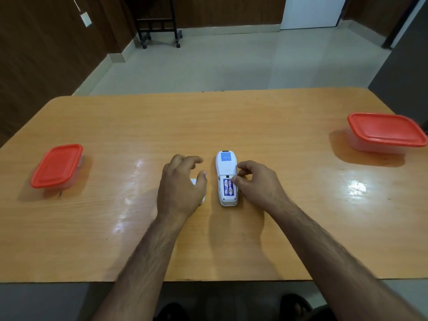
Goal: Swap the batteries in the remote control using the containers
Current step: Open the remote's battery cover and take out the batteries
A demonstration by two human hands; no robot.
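Observation:
A white remote control (225, 166) lies face down in the middle of the wooden table (231, 121). Its battery bay is uncovered, with two blue batteries (228, 187) side by side inside. My right hand (256, 184) rests against the remote's right edge, fingertips touching its side and thumb at the bay. My left hand (181, 185) lies palm down to the left of the remote, over a white battery cover (194, 181) that peeks out at both ends. Two clear containers with red lids stand closed: a small one (58, 165) far left, a larger one (385, 133) far right.
The table's near edge runs across the bottom of the view. Beyond the far edge is a tiled floor with a black wheeled stand (159, 22). Dark wooden wall panels rise at the left and back.

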